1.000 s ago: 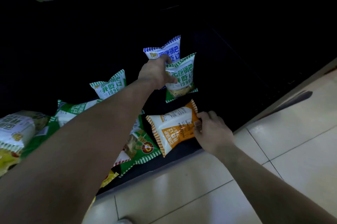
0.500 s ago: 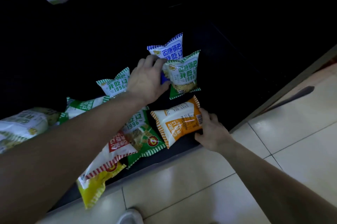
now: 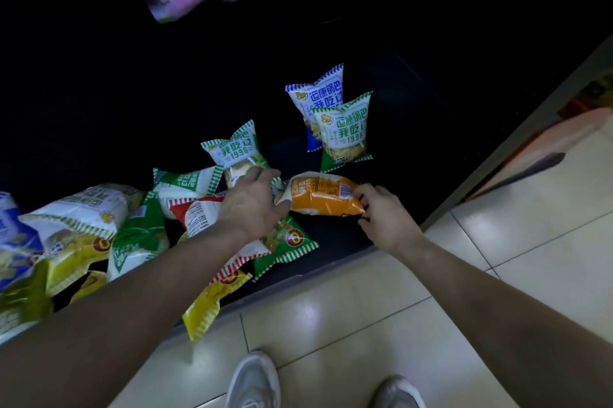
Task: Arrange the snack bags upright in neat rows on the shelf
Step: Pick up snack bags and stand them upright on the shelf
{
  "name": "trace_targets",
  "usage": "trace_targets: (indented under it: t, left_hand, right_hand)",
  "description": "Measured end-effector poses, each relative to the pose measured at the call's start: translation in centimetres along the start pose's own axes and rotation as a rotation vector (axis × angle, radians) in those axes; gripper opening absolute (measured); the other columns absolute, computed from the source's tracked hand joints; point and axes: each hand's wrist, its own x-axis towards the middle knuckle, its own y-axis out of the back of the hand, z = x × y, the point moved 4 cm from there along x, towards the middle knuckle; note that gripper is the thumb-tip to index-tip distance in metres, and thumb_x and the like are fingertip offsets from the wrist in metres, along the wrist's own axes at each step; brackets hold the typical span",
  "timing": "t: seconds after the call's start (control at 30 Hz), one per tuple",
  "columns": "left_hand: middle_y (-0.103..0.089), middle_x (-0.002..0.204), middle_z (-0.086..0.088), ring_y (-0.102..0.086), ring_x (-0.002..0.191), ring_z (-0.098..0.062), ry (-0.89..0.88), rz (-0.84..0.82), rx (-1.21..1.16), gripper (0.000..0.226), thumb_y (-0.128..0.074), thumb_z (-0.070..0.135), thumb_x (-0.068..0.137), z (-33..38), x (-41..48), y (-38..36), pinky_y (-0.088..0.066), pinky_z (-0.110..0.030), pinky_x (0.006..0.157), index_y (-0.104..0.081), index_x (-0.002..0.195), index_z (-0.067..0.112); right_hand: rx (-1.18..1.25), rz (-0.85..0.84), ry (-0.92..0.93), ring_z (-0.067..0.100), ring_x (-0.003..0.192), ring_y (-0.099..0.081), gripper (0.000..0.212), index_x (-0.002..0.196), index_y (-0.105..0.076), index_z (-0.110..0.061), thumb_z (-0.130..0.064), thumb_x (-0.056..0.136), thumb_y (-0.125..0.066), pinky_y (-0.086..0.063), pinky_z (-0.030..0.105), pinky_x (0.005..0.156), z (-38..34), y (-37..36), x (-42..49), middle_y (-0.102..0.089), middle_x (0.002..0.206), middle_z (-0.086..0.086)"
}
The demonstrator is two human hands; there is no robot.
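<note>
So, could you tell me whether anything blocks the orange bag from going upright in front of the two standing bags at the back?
Nothing visible does. The orange bag, held by both the left hand and right hand, lies just in front of the standing green bag and blue bag, with only bare dark shelf between.

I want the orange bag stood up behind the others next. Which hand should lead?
Probably the right hand: it pinches the orange bag at its end, nearest the upright green bag. The left hand only touches its other end.
</note>
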Motion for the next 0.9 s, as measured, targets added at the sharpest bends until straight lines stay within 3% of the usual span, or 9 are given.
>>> trace_targets:
  t: [0.23,0.4,0.53,0.73,0.9]
  left_hand:
    - [-0.044,0.138,-0.002,-0.041,0.126,-0.023,-0.046,-0.138,-0.028,0.079,-0.073,0.042,0.079,0.0,0.1,-2.7,-0.041,-0.043,0.103,-0.035,0.146,0.027]
    - [-0.037,0.145,-0.003,-0.038,0.131,-0.026,-0.057,-0.015,-0.05,0.087,-0.075,0.04,0.078,-1.1,1.4,-1.9,-0.04,-0.041,0.105,-0.026,0.149,0.026]
    - [-0.033,0.15,-0.004,-0.036,0.134,-0.024,0.016,0.094,-0.103,0.098,-0.076,0.042,0.077,-1.8,1.8,-0.8,-0.039,-0.039,0.105,-0.015,0.152,0.028]
    - [-0.028,0.154,-0.005,-0.033,0.137,-0.027,0.061,0.051,-0.111,0.096,-0.075,0.043,0.079,-2.3,1.0,-1.1,-0.036,-0.038,0.105,-0.017,0.153,0.024]
    - [-0.031,0.152,-0.005,-0.036,0.135,-0.027,0.051,0.013,-0.125,0.093,-0.074,0.042,0.08,-2.1,0.9,-1.4,-0.038,-0.039,0.104,-0.02,0.152,0.023]
  right_hand:
    - [-0.075,0.087,0.039,0.033,0.094,-0.064,0.035,0.117,-0.058,-0.017,-0.015,0.082,-0.067,-0.055,0.043,0.079,0.3,-0.2,0.9,-0.063,0.105,0.011]
    - [-0.085,0.277,0.156,0.03,0.088,-0.063,0.025,0.115,-0.068,-0.016,-0.021,0.092,-0.061,-0.054,0.041,0.075,-1.3,3.0,1.7,-0.062,0.1,0.009]
    - [-0.051,0.415,0.119,0.031,0.088,-0.062,0.021,0.108,-0.069,-0.014,-0.025,0.097,-0.055,-0.052,0.039,0.074,-2.1,5.5,2.3,-0.064,0.1,0.01]
    - [0.045,0.221,-0.155,0.029,0.087,-0.066,0.017,0.101,-0.068,-0.014,-0.021,0.097,-0.053,-0.054,0.037,0.078,0.1,4.1,2.3,-0.071,0.089,0.01]
    - [0.047,0.12,-0.19,0.027,0.095,-0.063,0.021,0.112,-0.06,-0.017,-0.024,0.094,-0.055,-0.05,0.035,0.078,0.6,2.4,2.5,-0.067,0.101,0.008]
